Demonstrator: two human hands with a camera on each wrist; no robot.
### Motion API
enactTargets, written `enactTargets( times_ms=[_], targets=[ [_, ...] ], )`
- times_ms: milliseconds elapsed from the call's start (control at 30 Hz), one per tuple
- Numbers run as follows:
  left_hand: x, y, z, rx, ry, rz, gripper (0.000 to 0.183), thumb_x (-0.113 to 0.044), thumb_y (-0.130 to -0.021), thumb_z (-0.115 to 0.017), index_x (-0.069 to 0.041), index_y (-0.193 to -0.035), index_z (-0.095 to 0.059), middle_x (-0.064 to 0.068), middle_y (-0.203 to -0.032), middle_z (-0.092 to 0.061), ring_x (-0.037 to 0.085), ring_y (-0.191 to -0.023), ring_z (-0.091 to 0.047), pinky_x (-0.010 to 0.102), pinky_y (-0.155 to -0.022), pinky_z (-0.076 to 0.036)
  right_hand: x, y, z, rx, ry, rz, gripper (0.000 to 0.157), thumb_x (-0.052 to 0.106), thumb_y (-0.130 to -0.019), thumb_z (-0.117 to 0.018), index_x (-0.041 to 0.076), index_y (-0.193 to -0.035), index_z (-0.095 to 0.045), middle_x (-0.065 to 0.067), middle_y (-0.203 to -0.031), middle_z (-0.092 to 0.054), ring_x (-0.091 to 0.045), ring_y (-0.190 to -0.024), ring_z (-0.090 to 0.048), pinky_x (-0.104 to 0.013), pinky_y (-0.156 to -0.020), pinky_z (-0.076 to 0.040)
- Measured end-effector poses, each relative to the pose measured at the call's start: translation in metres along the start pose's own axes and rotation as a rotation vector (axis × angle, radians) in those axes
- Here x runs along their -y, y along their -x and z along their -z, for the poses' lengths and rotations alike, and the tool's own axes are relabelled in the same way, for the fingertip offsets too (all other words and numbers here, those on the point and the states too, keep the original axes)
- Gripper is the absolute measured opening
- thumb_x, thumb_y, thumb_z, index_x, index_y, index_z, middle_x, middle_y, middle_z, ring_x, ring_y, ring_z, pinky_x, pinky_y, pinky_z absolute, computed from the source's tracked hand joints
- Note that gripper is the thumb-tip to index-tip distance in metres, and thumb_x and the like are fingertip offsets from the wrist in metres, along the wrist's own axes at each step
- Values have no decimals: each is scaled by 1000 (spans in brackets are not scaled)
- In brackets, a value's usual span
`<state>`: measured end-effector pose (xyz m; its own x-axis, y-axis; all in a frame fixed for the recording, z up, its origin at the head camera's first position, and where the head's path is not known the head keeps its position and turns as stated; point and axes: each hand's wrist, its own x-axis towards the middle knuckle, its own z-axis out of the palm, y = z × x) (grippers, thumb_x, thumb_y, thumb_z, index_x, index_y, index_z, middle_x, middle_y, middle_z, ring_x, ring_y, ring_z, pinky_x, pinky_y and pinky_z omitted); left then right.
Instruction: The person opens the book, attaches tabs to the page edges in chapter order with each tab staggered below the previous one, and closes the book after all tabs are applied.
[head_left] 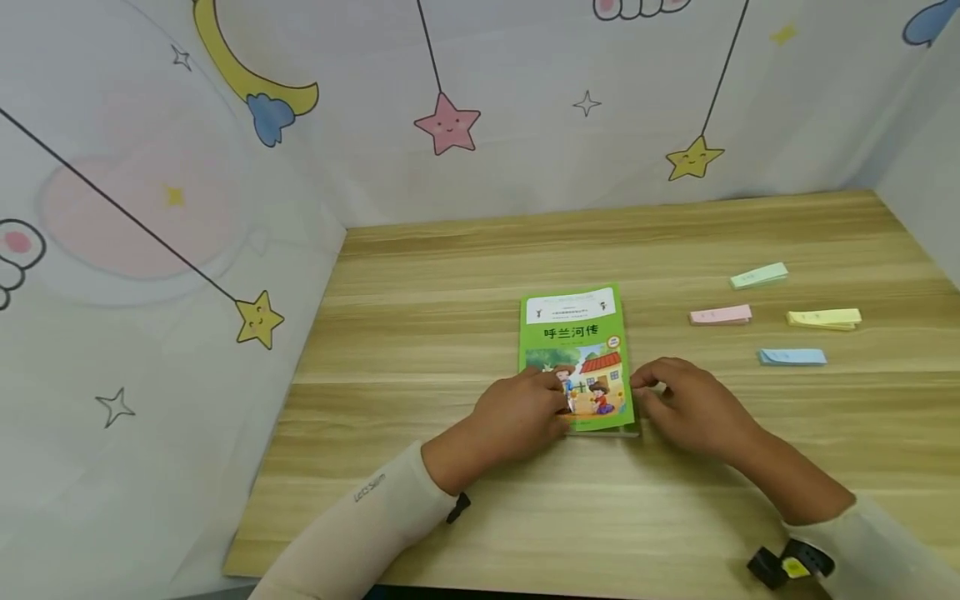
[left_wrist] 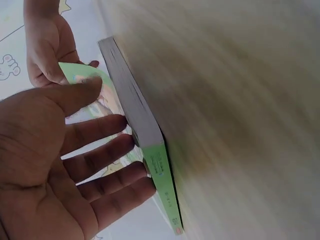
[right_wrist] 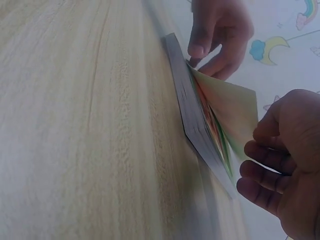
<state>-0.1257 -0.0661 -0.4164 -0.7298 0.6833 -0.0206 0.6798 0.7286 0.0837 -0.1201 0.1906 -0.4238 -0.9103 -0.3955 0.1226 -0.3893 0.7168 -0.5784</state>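
Note:
A green paperback book with Chinese characters and a picture of children and a house lies on the wooden table. My left hand rests on the cover's lower left part, its fingertips near the spine in the left wrist view. At the book's right side, my right hand pinches the free edge of the front cover between thumb and fingers. In the right wrist view the cover is bent up, apart from the page block below.
Several small folded paper strips lie right of the book: green, pink, yellow and blue. A white cloth backdrop with stars and a moon stands behind and left of the table.

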Motion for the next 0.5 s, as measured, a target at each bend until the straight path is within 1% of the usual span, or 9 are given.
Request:
enactTargets(
  times_ms=[67,133,233,367,433,500],
  targets=[
    [0,-2,0,22,5,8,34,-49,-81,-68,-21,-101,-71,-6,-107,-59,13,-94,-50,27,-67,-48,0,0,-1,2,-31,-12,13,12,-91,-57,10,-102,-63,-3,-103,-63,-15,-83,-60,-36,-69,-50],
    [0,-4,-1,36,10,18,40,-51,-78,-70,-20,-105,-70,-6,-110,-58,13,-97,-50,28,-69,-49,-1,0,-2,4,-56,-22,17,12,-91,-56,8,-107,-61,-5,-107,-62,-15,-82,-60,-36,-70,-50],
    [2,-9,-2,35,30,34,34,-42,-80,-72,-21,-107,-70,-7,-111,-58,13,-99,-50,29,-71,-49,-2,-1,-4,6,-88,-29,23,13,-91,-55,9,-114,-56,-5,-112,-60,-14,-84,-60,-36,-71,-50],
    [8,-15,-3,13,61,40,25,-33,-84,-69,-22,-107,-70,-9,-107,-59,12,-98,-50,28,-74,-47,-2,-5,-7,19,-119,-16,33,13,-91,-58,10,-122,-51,-5,-117,-58,-15,-89,-60,-36,-74,-50],
    [10,-17,-3,2,76,40,27,-37,-84,-68,-21,-106,-69,-9,-107,-58,11,-98,-49,29,-74,-47,-2,-8,-9,28,-138,1,40,12,-90,-59,10,-129,-47,-5,-120,-57,-17,-95,-59,-36,-75,-50],
    [11,-18,-2,-11,90,45,36,-46,-83,-67,-20,-108,-66,-8,-110,-57,11,-98,-49,29,-72,-48,0,-10,-11,33,-146,27,49,11,-90,-59,12,-135,-42,-5,-124,-55,-19,-103,-57,-38,-79,-49]
  ],
)
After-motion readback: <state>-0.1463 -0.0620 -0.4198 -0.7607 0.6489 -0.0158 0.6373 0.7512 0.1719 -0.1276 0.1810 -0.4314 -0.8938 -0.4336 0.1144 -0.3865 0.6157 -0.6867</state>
